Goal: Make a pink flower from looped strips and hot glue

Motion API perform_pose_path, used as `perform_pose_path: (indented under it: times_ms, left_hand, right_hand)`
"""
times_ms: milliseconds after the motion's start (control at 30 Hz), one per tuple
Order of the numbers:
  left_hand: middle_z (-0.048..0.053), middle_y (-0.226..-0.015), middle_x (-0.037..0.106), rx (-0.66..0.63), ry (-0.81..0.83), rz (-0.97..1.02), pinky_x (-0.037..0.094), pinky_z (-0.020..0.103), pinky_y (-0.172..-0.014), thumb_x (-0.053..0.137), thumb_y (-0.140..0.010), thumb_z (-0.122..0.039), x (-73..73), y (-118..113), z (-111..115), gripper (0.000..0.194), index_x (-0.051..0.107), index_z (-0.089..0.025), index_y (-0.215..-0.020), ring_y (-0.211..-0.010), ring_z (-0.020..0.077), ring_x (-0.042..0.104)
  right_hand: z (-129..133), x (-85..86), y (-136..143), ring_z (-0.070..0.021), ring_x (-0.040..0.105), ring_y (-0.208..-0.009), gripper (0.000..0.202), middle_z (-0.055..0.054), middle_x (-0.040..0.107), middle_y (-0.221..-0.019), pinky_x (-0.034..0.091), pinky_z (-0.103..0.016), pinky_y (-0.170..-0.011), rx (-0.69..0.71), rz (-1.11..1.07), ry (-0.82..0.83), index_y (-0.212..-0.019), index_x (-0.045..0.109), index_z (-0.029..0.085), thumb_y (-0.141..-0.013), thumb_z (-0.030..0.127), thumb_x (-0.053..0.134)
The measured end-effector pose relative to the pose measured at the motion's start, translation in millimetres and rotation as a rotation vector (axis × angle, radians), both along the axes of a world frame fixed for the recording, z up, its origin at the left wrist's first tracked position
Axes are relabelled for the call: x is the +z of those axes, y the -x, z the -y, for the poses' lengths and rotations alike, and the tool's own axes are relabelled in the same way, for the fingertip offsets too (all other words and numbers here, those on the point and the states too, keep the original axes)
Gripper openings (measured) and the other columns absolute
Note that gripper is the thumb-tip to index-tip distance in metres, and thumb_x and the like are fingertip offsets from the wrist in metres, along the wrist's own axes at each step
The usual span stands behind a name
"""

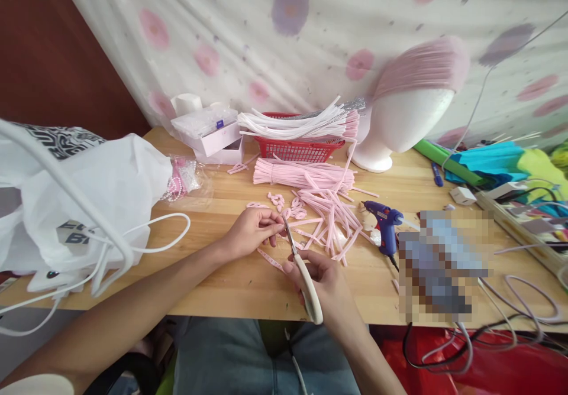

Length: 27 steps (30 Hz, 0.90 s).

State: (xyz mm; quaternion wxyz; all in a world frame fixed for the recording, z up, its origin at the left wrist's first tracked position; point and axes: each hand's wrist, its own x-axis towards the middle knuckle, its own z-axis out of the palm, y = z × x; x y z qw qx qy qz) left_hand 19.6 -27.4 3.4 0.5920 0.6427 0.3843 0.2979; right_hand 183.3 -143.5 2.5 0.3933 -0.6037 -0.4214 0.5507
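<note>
My left hand [257, 229] is closed in a pinch at the tips of the scissors, on a small piece of pink pipe cleaner [286, 213]. White-handled scissors [306, 285] are in my right hand [326, 282], its fingers wrapped around the handles and the blades pointing up toward my left fingertips. Just beyond my hands lie small twisted pink loops [276, 200] and a loose heap of cut pink pipe cleaners [331, 211]. A pink measuring tape [268, 258] lies on the table, partly beneath my hands.
Behind stand a red basket [297, 149] of white pipe cleaners and a pink bundle [302, 173]. A blue glue gun [385, 223] stands at right, with cables beyond. A white foam head [408, 117] is at the back; white bags [97, 188] lie left.
</note>
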Motion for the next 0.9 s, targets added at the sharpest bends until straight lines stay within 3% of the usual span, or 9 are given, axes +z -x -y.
perform_pose_path:
  times_ms: [300, 567, 667, 800, 900]
  left_hand:
    - [0.004, -0.08, 0.076, -0.036, 0.032, -0.008, 0.048, 0.018, -0.051, 0.069, -0.082, -0.026, -4.2, 0, 2, 0.012, 0.068, -0.014, -0.078, -0.051, 0.0091, 0.064]
    - [0.006, -0.076, 0.076, -0.002, 0.117, 0.009, 0.056, 0.022, -0.061, 0.076, -0.079, -0.029, -6.8, -2, 3, 0.016, 0.069, -0.014, -0.078, -0.062, 0.0141, 0.072]
    - [0.007, -0.075, 0.076, 0.001, 0.131, 0.002, 0.057, 0.023, -0.061, 0.076, -0.079, -0.031, -9.1, -1, 2, 0.019, 0.068, -0.014, -0.079, -0.063, 0.0152, 0.073]
    - [0.009, -0.086, 0.078, 0.057, 0.122, 0.025, 0.054, 0.021, -0.056, 0.076, -0.081, -0.037, -8.8, 2, -6, 0.026, 0.066, -0.013, -0.084, -0.063, 0.0143, 0.072]
    - [0.01, -0.094, 0.078, 0.134, 0.118, 0.056, 0.052, 0.019, -0.054, 0.074, -0.084, -0.037, -6.8, 4, -10, 0.027, 0.068, -0.013, -0.095, -0.064, 0.0123, 0.071]
  right_hand:
    - [-4, -1.0, 2, -0.0084, 0.039, -0.046, 0.042, 0.007, 0.048, -0.052, 0.023, -0.022, -0.046, -0.02, 0.007, 0.019, -0.083, 0.065, 0.017, -0.069, 0.053, 0.08]
    - [-9, 2.4, 10, -0.008, 0.029, -0.051, 0.044, 0.006, 0.037, -0.05, 0.018, -0.024, -0.049, -0.01, 0.032, -0.063, -0.054, 0.047, 0.019, -0.075, 0.051, 0.069]
    - [-10, -0.5, 10, -0.0084, 0.027, -0.05, 0.04, 0.006, 0.034, -0.051, 0.017, -0.025, -0.048, 0.001, 0.097, -0.071, -0.059, 0.052, 0.019, -0.078, 0.05, 0.067]
    - [4, 2.1, -9, -0.0112, 0.038, -0.046, 0.04, 0.005, 0.044, -0.052, 0.025, -0.025, -0.046, 0.009, 0.181, 0.006, -0.081, 0.067, 0.018, -0.079, 0.057, 0.065]
    - [27, 1.7, -38, -0.0179, 0.052, -0.051, 0.042, 0.001, 0.055, -0.054, 0.034, -0.028, -0.052, -0.086, 0.666, -0.105, -0.097, 0.074, 0.018, -0.079, 0.055, 0.065]
